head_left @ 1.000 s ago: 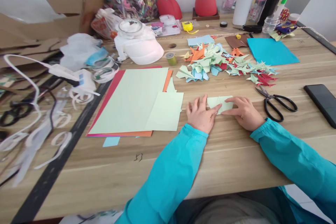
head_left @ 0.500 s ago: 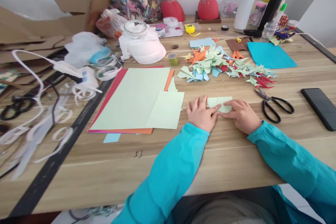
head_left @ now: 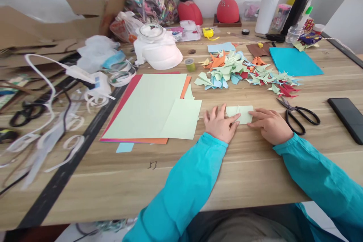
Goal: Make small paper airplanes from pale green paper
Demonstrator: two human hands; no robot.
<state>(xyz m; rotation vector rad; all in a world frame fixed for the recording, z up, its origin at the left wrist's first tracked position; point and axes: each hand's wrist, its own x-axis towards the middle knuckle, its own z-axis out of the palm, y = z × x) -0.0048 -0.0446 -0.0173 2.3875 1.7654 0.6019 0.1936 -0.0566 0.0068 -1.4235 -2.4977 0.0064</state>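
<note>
A small pale green folded paper (head_left: 239, 112) lies flat on the wooden table (head_left: 176, 174) in front of me. My left hand (head_left: 219, 124) rests on the table with fingers spread, its fingertips pressing the paper's left edge. My right hand (head_left: 270, 124) lies on the paper's right side, fingers stretched out and pressing it down. Both arms wear turquoise sleeves.
A stack of pale green, orange and red paper sheets (head_left: 150, 107) lies left of my hands. A pile of folded paper shapes (head_left: 244, 72) sits behind. Black scissors (head_left: 297, 112) and a dark phone (head_left: 347, 115) lie at right. A blue sheet (head_left: 295, 61) and clutter fill the back and left.
Both hands stay pressed on the small green paper, with only slight finger shifts. The view has drifted a little to the left and up.
</note>
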